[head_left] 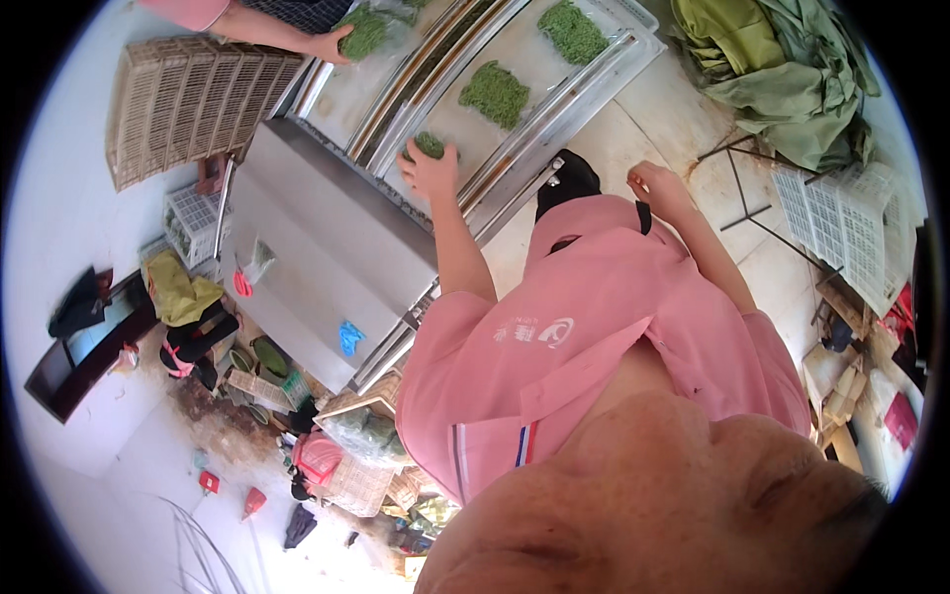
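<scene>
My left hand (pixel 431 170) is closed round a small clump of green strands (pixel 427 145), at the near end of a pale tray surface (pixel 460 139) with metal rails. Farther along that surface lie two larger clumps, a middle green clump (pixel 495 94) and a far green clump (pixel 572 32), both apart from my hand. My right hand (pixel 661 190) hangs low on the right, away from the tray. Its fingers are curled in, and nothing shows in them. What kind of plant or food the strands are, I cannot tell.
At the far left, another person's hand (pixel 334 46) touches a green clump (pixel 364 33) on a second tray strip. A steel counter (pixel 327 213) holds red-handled scissors (pixel 242 282) and a blue scrap (pixel 350 338). A woven crate (pixel 198 104) stands left; green cloth (pixel 792 89) and a white plastic crate (pixel 841 223) right.
</scene>
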{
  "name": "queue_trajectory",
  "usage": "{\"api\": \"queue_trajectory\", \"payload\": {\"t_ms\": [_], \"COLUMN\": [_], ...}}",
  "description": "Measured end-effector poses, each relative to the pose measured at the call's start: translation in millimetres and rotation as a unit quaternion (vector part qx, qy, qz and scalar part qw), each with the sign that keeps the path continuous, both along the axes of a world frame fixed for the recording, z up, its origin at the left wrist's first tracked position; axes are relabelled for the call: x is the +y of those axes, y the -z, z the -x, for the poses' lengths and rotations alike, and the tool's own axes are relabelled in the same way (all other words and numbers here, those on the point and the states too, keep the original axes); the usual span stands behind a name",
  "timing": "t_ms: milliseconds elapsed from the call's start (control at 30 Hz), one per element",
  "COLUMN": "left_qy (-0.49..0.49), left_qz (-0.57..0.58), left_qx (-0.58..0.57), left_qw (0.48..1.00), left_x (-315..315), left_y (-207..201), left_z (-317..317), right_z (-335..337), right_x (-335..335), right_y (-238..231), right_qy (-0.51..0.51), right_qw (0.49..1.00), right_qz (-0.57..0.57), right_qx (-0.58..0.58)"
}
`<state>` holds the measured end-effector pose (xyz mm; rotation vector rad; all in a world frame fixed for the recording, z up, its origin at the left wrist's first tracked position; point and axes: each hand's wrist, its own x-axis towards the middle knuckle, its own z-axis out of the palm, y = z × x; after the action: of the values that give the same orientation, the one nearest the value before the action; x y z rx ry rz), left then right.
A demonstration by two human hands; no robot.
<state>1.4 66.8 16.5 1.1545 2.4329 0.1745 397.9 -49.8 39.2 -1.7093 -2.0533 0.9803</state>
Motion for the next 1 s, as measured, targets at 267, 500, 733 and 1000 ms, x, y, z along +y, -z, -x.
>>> {"api": "queue_trajectory", "payload": {"t_ms": [267,500,733,1000], "left_qy": [0.025,-0.075,-0.146,-0.137], "left_qz": [-0.206,-0.214,-0.236,-0.188], "left_qx": [-0.188,-0.447,-0.638,-0.764], "left_qw": [0.96,0.865,0.718,0.602], "left_x": [-0.4,54.4,132.8,218.3], "left_y": [18.2,9.2,-10.1,-5.4], "left_z": [-56.7,-119.9,-179.8,-265.3], "right_z": [8.7,56.2,-0.5,-63.6], "right_x": [182.0,255.5,313.7,366.0], "right_y": [-14.4,25.7,40.1,80.8], "right_qy": [0.014,0.051,0.151,0.445], "right_qw": [0.983,0.967,0.981,0.817], "right_qz": [-0.146,-0.106,-0.084,0.129], "right_qx": [-0.112,-0.228,-0.091,0.343]}}
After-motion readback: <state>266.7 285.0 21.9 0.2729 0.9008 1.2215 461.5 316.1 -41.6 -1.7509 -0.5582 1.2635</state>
